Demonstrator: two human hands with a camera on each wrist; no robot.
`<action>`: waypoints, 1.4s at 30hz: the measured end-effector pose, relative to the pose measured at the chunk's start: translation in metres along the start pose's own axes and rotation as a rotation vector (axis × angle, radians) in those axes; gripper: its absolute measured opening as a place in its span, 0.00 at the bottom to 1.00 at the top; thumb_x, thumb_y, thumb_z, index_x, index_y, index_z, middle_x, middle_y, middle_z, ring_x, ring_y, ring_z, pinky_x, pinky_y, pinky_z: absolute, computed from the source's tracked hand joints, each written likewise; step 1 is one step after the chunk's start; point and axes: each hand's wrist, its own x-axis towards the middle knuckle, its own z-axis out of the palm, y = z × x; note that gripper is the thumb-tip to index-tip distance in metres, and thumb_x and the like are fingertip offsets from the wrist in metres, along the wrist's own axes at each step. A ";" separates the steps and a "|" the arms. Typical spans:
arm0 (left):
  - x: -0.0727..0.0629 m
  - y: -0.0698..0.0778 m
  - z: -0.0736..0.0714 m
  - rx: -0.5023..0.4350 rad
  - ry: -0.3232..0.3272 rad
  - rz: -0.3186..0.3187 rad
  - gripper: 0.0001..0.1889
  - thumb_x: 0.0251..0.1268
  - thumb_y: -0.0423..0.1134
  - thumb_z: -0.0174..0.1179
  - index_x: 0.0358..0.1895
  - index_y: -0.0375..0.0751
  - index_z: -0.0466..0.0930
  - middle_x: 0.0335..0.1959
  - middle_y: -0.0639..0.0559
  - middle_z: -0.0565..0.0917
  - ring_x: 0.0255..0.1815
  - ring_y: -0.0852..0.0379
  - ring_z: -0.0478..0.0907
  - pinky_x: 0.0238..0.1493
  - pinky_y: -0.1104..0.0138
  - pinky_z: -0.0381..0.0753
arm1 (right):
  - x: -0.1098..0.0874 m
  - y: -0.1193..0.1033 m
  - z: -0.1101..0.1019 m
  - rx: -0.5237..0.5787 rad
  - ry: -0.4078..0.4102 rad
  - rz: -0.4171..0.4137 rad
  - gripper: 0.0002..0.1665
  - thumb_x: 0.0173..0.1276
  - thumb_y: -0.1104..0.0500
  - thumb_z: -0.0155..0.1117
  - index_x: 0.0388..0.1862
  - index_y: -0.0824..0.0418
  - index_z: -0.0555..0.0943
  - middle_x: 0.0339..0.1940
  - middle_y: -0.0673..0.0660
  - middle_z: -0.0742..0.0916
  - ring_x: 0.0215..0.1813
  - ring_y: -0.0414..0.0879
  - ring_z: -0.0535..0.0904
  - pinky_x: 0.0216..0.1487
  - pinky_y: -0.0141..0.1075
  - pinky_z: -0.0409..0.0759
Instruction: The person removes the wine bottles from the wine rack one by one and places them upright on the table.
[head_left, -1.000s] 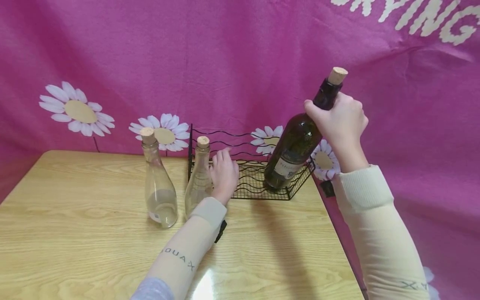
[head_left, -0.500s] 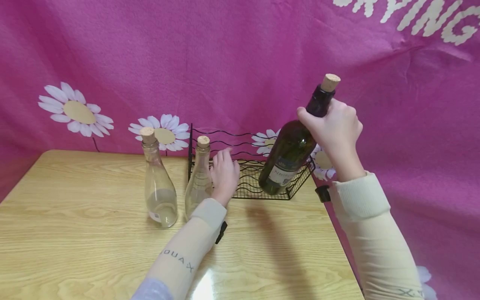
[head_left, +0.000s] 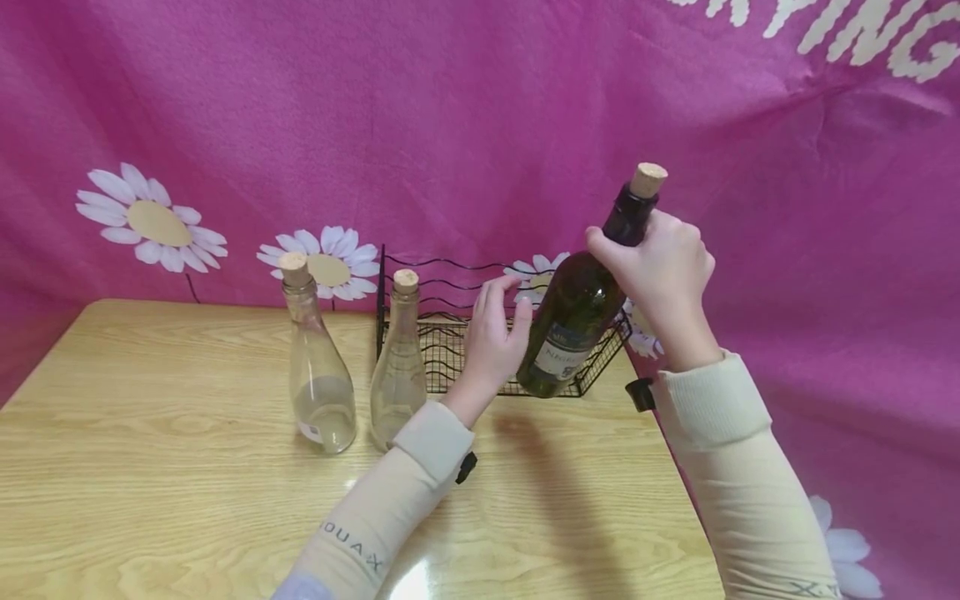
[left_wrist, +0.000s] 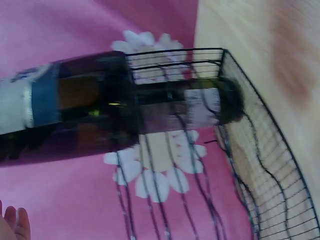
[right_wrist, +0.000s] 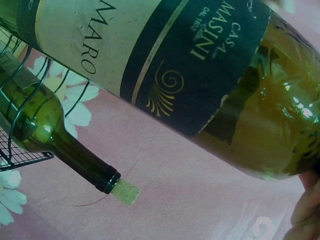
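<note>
Head: I have the right hand (head_left: 663, 265) gripping the dark bottle (head_left: 576, 304) by its neck, tilted at the wire rack (head_left: 444, 346); the left hand (head_left: 495, 333), fingers loose, holds nothing. Left wrist: the base faces the wires. Right wrist: beside another corked bottle (right_wrist: 70, 145). Apparently positioning; the next move calls for steady alignment.

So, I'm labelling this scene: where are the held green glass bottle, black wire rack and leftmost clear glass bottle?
Held green glass bottle (head_left: 579, 302), head view, body.
Black wire rack (head_left: 444, 346), head view, mesh.
Leftmost clear glass bottle (head_left: 321, 379), head view, body.
</note>
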 end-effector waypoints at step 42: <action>-0.042 -0.018 -0.018 -0.029 -0.033 0.234 0.25 0.58 0.50 0.45 0.50 0.32 0.67 0.48 0.42 0.73 0.51 0.50 0.69 0.53 0.61 0.67 | -0.042 -0.005 0.031 0.046 0.032 -0.201 0.25 0.44 0.40 0.63 0.13 0.60 0.72 0.11 0.57 0.76 0.17 0.54 0.73 0.18 0.47 0.65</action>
